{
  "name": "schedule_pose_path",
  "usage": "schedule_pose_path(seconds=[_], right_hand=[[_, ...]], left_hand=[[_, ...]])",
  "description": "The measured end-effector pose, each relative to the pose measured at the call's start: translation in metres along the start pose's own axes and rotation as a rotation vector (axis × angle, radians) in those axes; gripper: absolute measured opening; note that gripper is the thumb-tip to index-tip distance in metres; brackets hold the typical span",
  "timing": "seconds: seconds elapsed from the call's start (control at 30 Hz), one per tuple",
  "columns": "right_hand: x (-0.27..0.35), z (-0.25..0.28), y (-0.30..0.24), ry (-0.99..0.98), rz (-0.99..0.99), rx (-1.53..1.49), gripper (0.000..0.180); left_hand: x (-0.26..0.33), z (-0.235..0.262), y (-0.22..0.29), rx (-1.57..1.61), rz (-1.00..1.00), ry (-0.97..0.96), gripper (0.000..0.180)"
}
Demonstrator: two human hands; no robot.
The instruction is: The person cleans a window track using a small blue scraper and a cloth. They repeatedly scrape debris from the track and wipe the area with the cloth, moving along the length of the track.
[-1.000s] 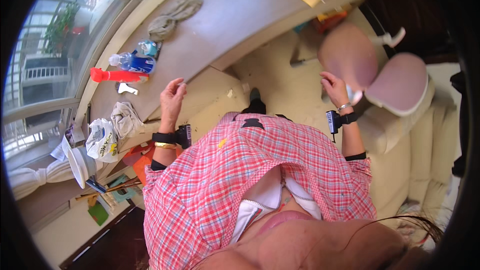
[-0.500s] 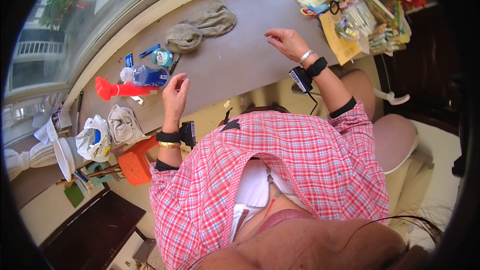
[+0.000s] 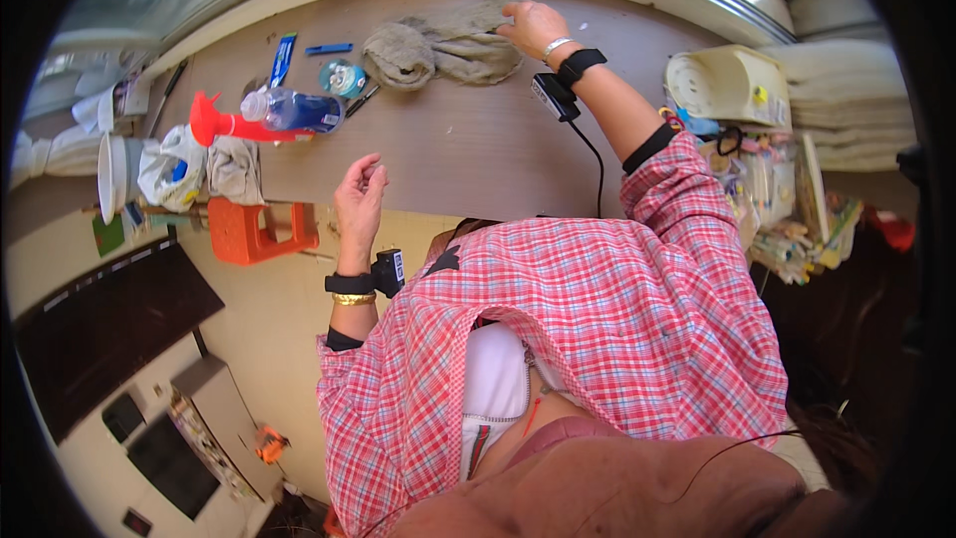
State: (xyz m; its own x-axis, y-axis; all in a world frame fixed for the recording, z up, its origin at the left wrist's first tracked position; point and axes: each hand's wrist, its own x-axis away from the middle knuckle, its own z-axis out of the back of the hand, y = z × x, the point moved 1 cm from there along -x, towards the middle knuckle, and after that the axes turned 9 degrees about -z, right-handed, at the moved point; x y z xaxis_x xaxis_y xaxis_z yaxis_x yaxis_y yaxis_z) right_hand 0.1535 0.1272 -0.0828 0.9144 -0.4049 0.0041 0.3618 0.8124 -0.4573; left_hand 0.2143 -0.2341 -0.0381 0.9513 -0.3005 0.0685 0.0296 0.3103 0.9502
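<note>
A crumpled grey-brown cloth [image 3: 468, 45] lies twisted along the back of the table. At its right end is my right hand [image 3: 538, 28], with bent fingers touching or just over the cloth and a gap between thumb and forefinger. I see no lifted fold in the fingers. My left hand [image 3: 358, 204] hovers at the table's front edge, holding nothing, its fingers loosely bent and thumb apart. Beyond it lie a bottle of blue liquid [image 3: 299, 111] and a red spray bottle [image 3: 234, 127]. A small teal-labelled round container [image 3: 343, 78] sits left of the cloth.
A blue-and-white packet [image 3: 283, 60], a blue stick-like item [image 3: 330, 49] and a black pen [image 3: 362, 101] lie at the left. Nearby are a pale rag [image 3: 235, 169], plastic bag [image 3: 171, 167] and orange stool [image 3: 244, 232]. A cream bin [image 3: 729, 85] and stationery [image 3: 787, 214] crowd the right.
My right hand has reached forward and left to the cloth's right end. My left hand has drawn back from the bottles, its fingers more bent. The view has turned and shifted.
</note>
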Motion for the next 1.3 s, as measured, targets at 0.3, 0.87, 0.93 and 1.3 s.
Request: schedule_pose_path(seconds=[0.3, 0.87, 0.93, 1.3], right_hand=[[-0.029, -0.035, -0.101, -0.077, 0.469, -0.218, 0.011], [-0.107, -0.159, -0.245, -0.354, 0.426, 0.165, 0.023], [-0.109, -0.159, -0.248, -0.348, 0.417, 0.172, 0.024], [-0.072, -0.005, -0.143, -0.297, 0.340, -0.157, 0.023]], left_hand=[[0.002, 0.014, -0.013, -0.023, 0.094, 0.136, 0.024], [0.050, 0.082, -0.063, 0.013, 0.206, 0.184, 0.022], [0.049, 0.086, -0.062, -0.002, 0.230, 0.149, 0.024], [-0.025, 0.074, 0.002, -0.108, -0.070, -0.006, 0.022]])
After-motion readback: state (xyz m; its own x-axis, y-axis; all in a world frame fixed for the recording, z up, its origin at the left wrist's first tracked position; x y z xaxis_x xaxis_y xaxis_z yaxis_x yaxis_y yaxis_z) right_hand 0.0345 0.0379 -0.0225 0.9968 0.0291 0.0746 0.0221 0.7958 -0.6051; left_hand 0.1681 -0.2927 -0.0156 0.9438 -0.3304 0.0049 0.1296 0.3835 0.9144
